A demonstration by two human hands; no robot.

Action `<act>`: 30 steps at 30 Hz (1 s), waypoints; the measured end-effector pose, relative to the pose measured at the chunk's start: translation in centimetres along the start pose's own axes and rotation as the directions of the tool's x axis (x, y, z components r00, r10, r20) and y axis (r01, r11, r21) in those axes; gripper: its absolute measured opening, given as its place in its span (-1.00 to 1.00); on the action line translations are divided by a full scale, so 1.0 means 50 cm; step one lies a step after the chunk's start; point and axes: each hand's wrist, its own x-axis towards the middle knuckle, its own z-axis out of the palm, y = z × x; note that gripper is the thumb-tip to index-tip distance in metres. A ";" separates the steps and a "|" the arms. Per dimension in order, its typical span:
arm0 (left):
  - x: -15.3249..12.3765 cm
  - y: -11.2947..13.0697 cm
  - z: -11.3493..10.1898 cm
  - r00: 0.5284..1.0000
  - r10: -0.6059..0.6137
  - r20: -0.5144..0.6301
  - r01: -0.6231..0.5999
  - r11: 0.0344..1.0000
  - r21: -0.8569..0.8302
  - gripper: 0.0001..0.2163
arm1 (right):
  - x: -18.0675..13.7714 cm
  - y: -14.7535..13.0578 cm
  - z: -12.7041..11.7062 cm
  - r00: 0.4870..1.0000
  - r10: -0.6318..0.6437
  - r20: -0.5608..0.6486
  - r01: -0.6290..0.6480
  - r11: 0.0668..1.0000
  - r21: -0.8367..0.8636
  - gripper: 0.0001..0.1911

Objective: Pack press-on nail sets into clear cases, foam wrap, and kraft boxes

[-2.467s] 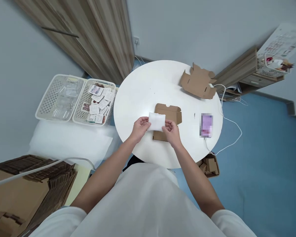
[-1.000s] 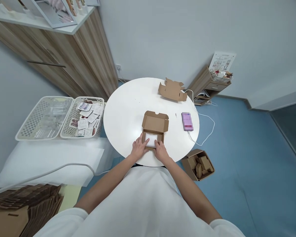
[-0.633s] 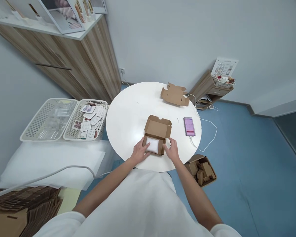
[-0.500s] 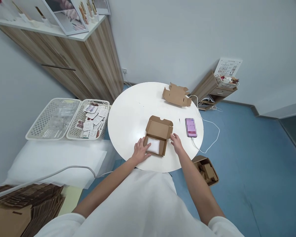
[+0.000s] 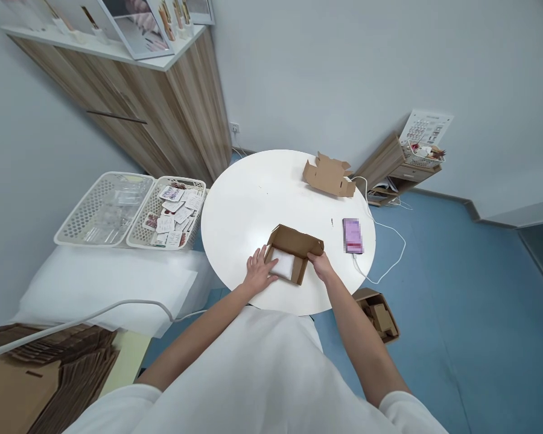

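One open box [image 5: 296, 244]; both hands [image 5: 259, 275] touching.

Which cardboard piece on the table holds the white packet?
The near box, between left hand and right hand; the white packet lies inside. The other cardboard piece, farther off, is partly unfolded.

Phone [image 5: 353, 235] was pure pixelated mush, and the dark speck [image 5: 332, 222] near it was way too tiny to identify. Thumb of the left hand [image 5: 257, 276] hid a bit of the white packet [image 5: 284, 264]. Top edge chopped the picture frame [image 5: 140, 33], left edge cut the flat cardboard stack [image 5: 25, 389], and print on the cards [image 5: 172, 206] was unreadably small
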 end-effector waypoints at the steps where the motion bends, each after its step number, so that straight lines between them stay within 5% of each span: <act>1: 0.002 -0.003 -0.001 1.000 0.014 -0.007 -0.014 1.000 0.010 -0.51 | 0.001 0.001 -0.001 1.000 0.001 0.002 -0.001 1.000 -0.006 -0.57; 14: 0.024 -0.034 0.007 0.986 0.163 -0.039 -0.164 0.987 -0.005 -0.55 | -0.049 -0.035 0.026 1.000 -0.017 -0.010 0.012 0.941 -0.337 -0.68; 18: 0.030 -0.045 0.005 0.985 0.158 -0.065 -0.167 0.973 -0.161 -0.36 | -0.060 -0.029 0.018 0.994 -0.067 0.092 0.099 0.908 -0.407 -0.62; 24: 0.037 -0.061 0.004 0.985 0.141 -0.096 -0.167 0.908 -0.384 -0.03 | -0.061 -0.008 0.012 0.985 -0.151 0.086 0.174 0.831 -0.528 -0.61; 30: 0.041 -0.065 -0.005 0.982 0.160 -0.101 -0.188 0.882 -0.431 -0.25 | -0.056 0.020 -0.002 0.949 -0.261 0.176 0.313 0.715 -0.625 -0.46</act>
